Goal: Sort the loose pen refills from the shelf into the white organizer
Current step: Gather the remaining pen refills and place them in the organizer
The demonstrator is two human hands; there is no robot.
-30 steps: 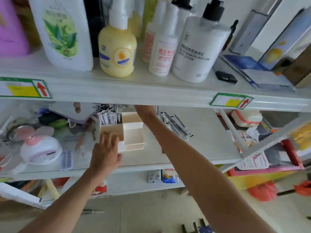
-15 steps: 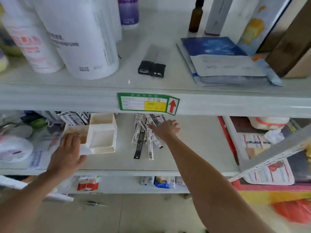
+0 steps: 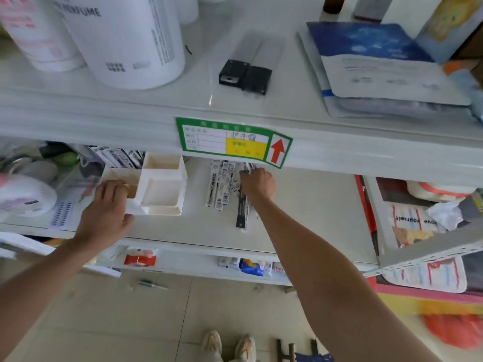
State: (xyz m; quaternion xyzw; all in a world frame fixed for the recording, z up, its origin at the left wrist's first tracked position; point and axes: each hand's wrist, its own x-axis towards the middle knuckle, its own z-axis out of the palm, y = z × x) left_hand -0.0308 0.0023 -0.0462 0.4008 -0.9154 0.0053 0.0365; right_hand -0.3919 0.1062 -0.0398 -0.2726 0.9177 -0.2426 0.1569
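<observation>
On the middle shelf [image 3: 300, 205], under the price label, I note the loose pen refills [image 3: 222, 186] lying in a fanned heap just right of the white organizer [image 3: 162, 189]. I judge them light, thin, slick in their wrappers and prone to scatter; best pinched mid-length, several together. My right hand [image 3: 257, 184] is curled closed on the heap's far end. My left hand [image 3: 109, 205] rests half-open against the organizer's left compartment, steadying it.
</observation>
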